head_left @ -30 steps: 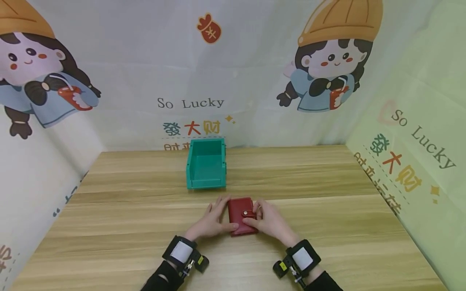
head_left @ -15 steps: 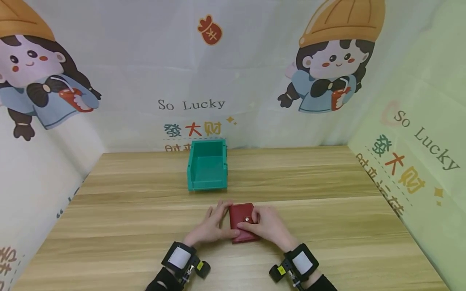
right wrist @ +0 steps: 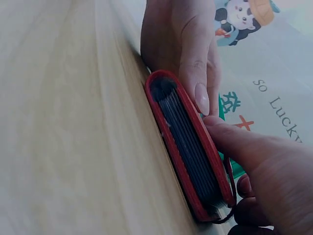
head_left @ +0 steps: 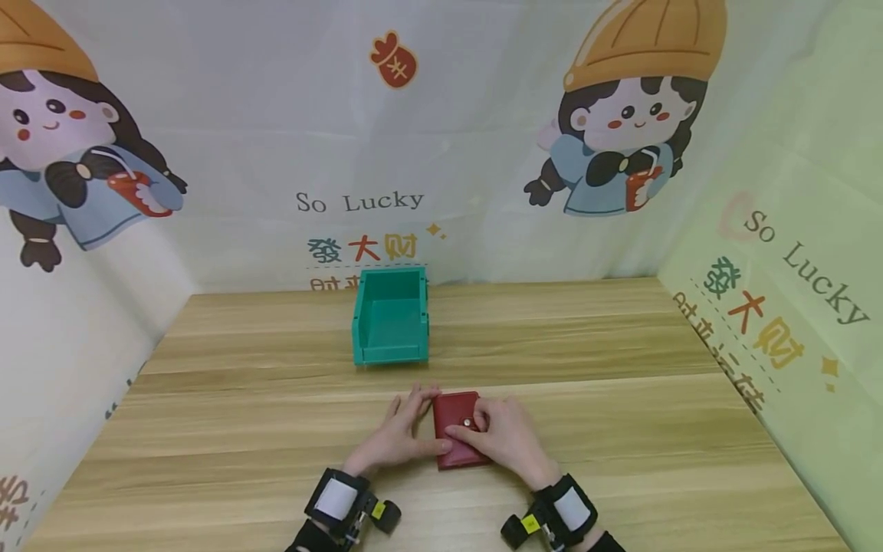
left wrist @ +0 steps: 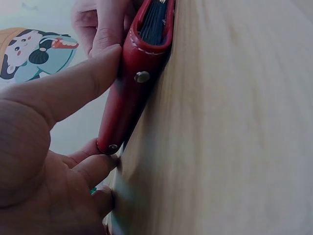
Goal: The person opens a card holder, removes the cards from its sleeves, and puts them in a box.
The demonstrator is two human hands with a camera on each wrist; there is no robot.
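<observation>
A small red card holder (head_left: 455,408) lies flat on the wooden table, cover up. Dark leaves show along its edge in the right wrist view. My left hand (head_left: 395,443) holds it from the left, thumb on the cover, fingers at the spine side. From the right, my right hand (head_left: 509,438) pinches around the strap and its metal snap (head_left: 468,422); the thumb lies across the cover and the index finger is bent beside the snap. The hand hides most of the strap, so I cannot tell whether it is fastened.
A green open-fronted bin (head_left: 392,326) stands behind the card holder, near the back of the table (head_left: 607,337). Printed cloth walls (head_left: 483,153) enclose the back and both sides. Each wrist carries a strapped-on camera.
The card holder and both hands have shifted slightly toward me. My right thumb has slid left across the cover, and the right fingers now cover more of the strap.
</observation>
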